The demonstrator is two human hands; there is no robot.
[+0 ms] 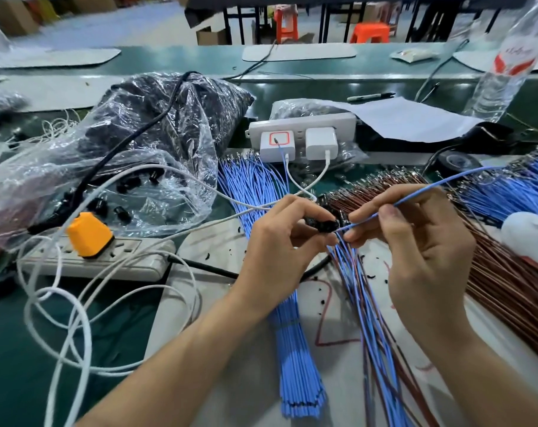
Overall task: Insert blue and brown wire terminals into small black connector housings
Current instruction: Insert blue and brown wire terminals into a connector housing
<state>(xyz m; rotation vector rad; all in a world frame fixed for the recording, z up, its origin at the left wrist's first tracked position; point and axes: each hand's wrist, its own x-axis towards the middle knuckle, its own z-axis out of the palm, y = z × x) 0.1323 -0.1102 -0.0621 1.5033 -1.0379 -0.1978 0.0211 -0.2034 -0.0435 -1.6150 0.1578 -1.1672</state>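
- Head view looks down on a green table with a pale mat at its near edge, both hands above the mat.
- Left hand pinches a small black connector housing between thumb and curled fingers, held just above the mat.
- Right hand pinches a single blue wire between thumb and forefinger; the wire's near end meets the housing and its far end points toward the table's right edge.
- Loose blue and brown wires trail from under the hands toward the near edge.
- Tied bundle of blue wires lies on the mat under the left wrist; a brown bundle lies beside the right hand, and another blue bundle lies at the right edge.
- Large clear plastic bag slumps on the left half of the table, packed with black housings, a few lying loose near its open mouth.
- Smaller bag of dark parts sits behind a white power strip that holds two chargers.
- Second power strip near the left edge carries an orange plug.
- Clear plastic bottle stands toward the far right corner; whether it holds anything I cannot tell.
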